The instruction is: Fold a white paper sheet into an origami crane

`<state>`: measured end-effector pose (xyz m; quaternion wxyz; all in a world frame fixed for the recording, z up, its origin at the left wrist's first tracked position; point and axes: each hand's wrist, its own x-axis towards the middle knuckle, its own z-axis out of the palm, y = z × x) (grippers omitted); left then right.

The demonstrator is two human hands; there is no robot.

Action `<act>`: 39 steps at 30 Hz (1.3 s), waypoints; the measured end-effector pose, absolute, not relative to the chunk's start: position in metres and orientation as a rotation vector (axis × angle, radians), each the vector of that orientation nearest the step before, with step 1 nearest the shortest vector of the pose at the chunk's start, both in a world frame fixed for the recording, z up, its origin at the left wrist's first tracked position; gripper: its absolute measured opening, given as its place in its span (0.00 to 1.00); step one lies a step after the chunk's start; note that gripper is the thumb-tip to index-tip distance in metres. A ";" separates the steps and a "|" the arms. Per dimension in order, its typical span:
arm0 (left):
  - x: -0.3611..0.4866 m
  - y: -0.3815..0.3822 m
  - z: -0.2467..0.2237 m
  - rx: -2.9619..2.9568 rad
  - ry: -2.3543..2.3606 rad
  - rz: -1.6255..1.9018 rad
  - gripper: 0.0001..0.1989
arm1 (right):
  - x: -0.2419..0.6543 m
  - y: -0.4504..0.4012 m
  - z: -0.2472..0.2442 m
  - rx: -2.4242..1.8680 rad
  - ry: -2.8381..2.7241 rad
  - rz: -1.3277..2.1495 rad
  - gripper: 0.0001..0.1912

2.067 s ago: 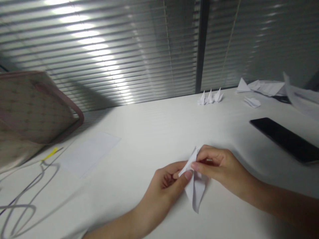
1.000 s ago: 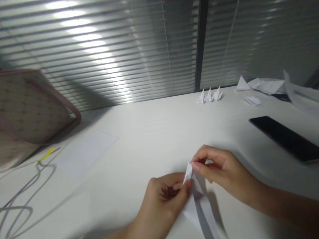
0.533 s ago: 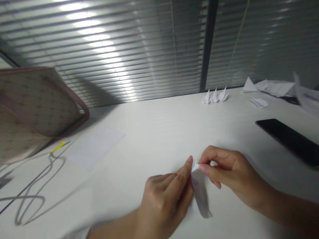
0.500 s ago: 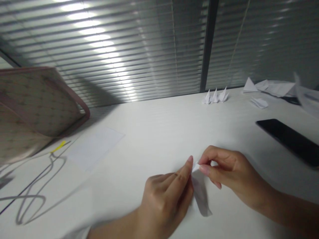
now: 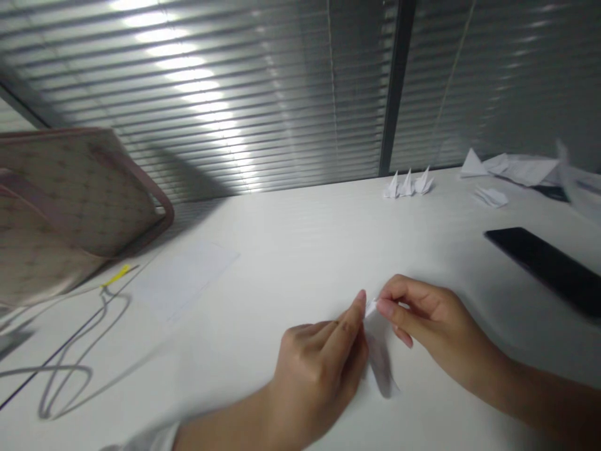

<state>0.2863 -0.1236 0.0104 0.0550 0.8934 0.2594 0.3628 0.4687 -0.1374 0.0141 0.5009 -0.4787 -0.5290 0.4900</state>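
A small folded white paper (image 5: 370,307) is pinched between my two hands above the white table (image 5: 291,250). My left hand (image 5: 322,363) is closed on its left end, fingers pointing up and to the right, and hides most of that end. Thumb and index finger of my right hand (image 5: 417,313) grip the paper's right tip. Below the hands, a paler, partly see-through sheet or flap with a dark shadow (image 5: 381,363) slants down; I cannot tell whether it belongs to the folded piece.
Three folded paper cranes (image 5: 407,184) stand at the table's back edge, before the blinds (image 5: 282,94). A black phone (image 5: 544,266) and papers (image 5: 521,168) lie right. On the left are a bag (image 5: 70,200), a flat sheet (image 5: 185,279) and cables (image 5: 87,351) with a yellow tag.
The camera view has shifted slightly, moving the scene a little right. Both hands keep their pinch on the folded paper, with a bit more of it showing between them.
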 end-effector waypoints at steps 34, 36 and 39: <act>0.292 -0.105 0.021 1.300 0.944 0.460 0.18 | 0.474 -0.126 0.003 -1.111 -1.391 1.276 0.09; 0.292 -0.106 0.021 1.294 0.962 0.465 0.18 | 0.475 -0.126 0.003 -1.121 -1.401 1.301 0.09; 0.292 -0.107 0.020 1.292 0.979 0.468 0.17 | 0.475 -0.126 0.004 -1.127 -1.424 1.332 0.07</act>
